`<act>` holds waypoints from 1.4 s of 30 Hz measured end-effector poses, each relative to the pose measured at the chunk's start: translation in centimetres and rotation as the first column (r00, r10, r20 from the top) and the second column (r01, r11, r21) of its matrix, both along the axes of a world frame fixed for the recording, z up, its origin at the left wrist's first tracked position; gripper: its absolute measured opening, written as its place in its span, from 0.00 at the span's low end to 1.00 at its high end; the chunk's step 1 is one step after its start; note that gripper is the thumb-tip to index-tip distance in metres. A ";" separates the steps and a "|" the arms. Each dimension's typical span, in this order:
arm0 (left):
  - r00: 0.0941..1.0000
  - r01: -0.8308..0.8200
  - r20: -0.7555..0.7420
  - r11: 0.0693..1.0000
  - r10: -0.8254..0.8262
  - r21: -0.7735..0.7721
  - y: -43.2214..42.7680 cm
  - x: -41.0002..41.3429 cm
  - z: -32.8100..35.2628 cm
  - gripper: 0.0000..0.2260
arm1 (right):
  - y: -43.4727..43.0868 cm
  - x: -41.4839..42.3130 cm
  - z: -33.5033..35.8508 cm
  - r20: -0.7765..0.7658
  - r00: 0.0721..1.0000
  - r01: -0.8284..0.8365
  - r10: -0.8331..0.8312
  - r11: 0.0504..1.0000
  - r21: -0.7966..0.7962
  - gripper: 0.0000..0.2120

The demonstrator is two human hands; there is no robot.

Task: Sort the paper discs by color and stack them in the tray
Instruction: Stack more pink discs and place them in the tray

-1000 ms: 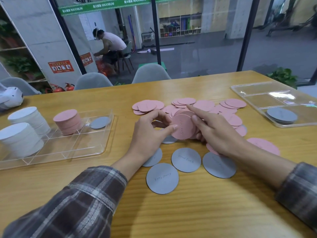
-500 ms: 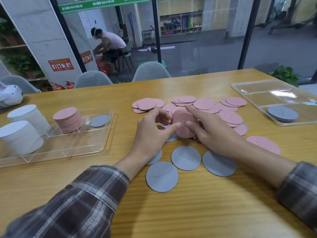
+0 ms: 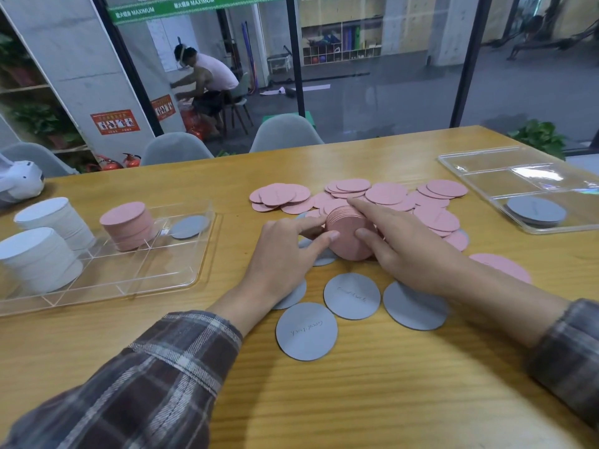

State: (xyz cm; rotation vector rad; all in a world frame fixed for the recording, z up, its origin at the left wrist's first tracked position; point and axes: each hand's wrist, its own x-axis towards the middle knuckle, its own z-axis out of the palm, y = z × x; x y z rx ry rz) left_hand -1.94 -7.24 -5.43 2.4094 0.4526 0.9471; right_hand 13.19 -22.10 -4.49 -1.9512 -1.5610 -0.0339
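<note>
Centrally, the left hand [image 3: 282,254] pinches a tilted bundle of pink discs [image 3: 350,241] between thumb and forefinger, while the right hand [image 3: 408,254] holds it with forefinger along the top and thumb on its face. Loose pink discs [image 3: 389,193] spread behind it on the counter [image 3: 356,390] and grey discs [image 3: 351,294] lie below. At left, the clear tray [image 3: 129,281] holds a pink stack [image 3: 128,225], white stacks [image 3: 42,257] and one grey disc [image 3: 189,226].

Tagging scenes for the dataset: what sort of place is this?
Likely a gym's lounge or office: a wooden table beside a glass wall, with cubbies of gear and a workout machine beyond it.
</note>
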 end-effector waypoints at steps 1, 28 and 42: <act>1.000 0.003 -0.007 1.000 -0.003 0.017 0.2 0.0 0.0 0.16 | -0.1 0.1 0.1 -0.023 1.000 0.004 -0.004 1.000 0.013 0.24; 0.946 -0.053 -0.308 0.987 0.098 0.150 3.0 -0.5 -0.6 0.17 | -0.2 1.3 0.2 -0.152 0.979 0.149 -0.137 0.986 0.070 0.23; 0.999 -0.046 -0.002 0.970 0.046 -0.239 2.3 -0.7 1.4 0.12 | -0.1 1.4 0.1 -0.212 0.961 0.204 -0.177 0.972 0.113 0.25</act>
